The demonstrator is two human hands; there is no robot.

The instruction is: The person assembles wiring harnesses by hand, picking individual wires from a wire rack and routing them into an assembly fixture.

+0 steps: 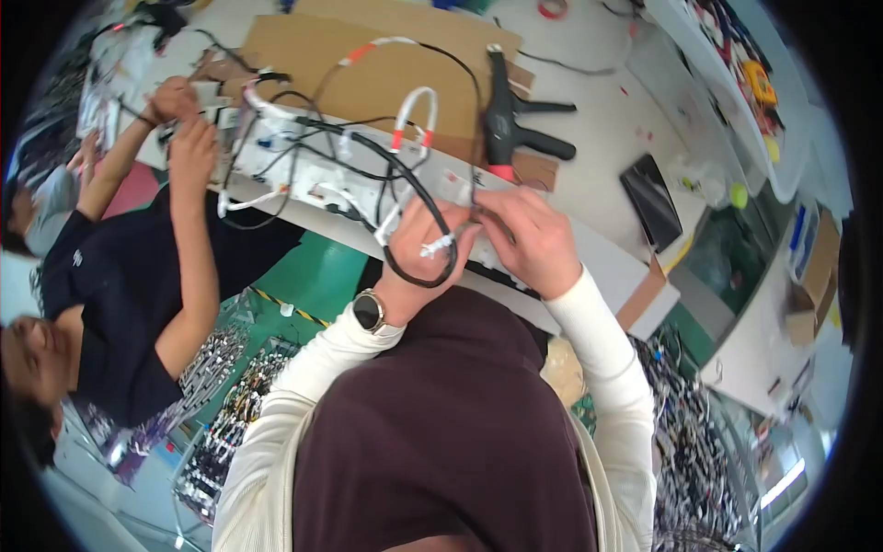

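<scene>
A wire harness (pixel 395 164) of black cables with white and red taped sections lies looped over a long white board (pixel 248 164) on the bench. One thick black loop hangs across the back of my left hand (pixel 416 241). That hand's thumb and fingers are closed around a thin black cable (pixel 476 175) of the harness. My right hand (pixel 529 237) pinches the same cable just beside the left fingertips. What lies right between the fingertips is too small to make out. A small white tie or tape piece (pixel 436 246) sits near my left thumb.
Brown cardboard (pixel 303 51) covers the far bench, with a black two-handled tool (pixel 515 115) on it. A dark phone (pixel 651 200) lies to the right, near a clear plastic bin (pixel 736 110). At the left, a co-worker's hands (pixel 189 138) work close to the harness.
</scene>
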